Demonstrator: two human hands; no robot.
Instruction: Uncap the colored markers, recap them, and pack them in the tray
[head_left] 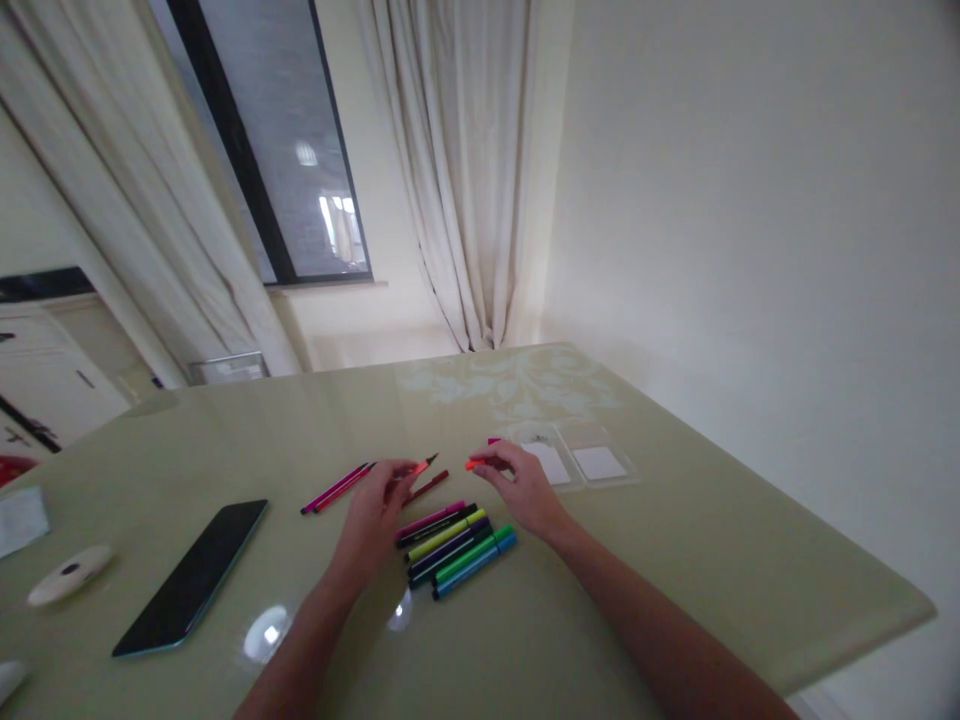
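Observation:
My left hand (382, 505) is closed round an uncapped orange felt-tip pen (422, 467), its dark tip pointing up and to the right. A short way to the right, my right hand (520, 482) pinches the orange pen cap (473, 464); cap and pen are apart. Below and between the hands lies a row of capped felt-tip pens (457, 540) in pink, black, yellow-green, dark blue, green and light blue. A dark red pen (429, 486) rests just right of my left fingers. Two pink-red pens (337, 488) lie left of that hand, partly hidden by it.
An open clear plastic case (600, 462) with white inserts lies beyond my right hand, a pink piece (493, 441) near it. At left are a black tablet (191, 575), a white oval object (71, 575) and a folded pale sheet (22, 520). The table's right edge runs along the wall.

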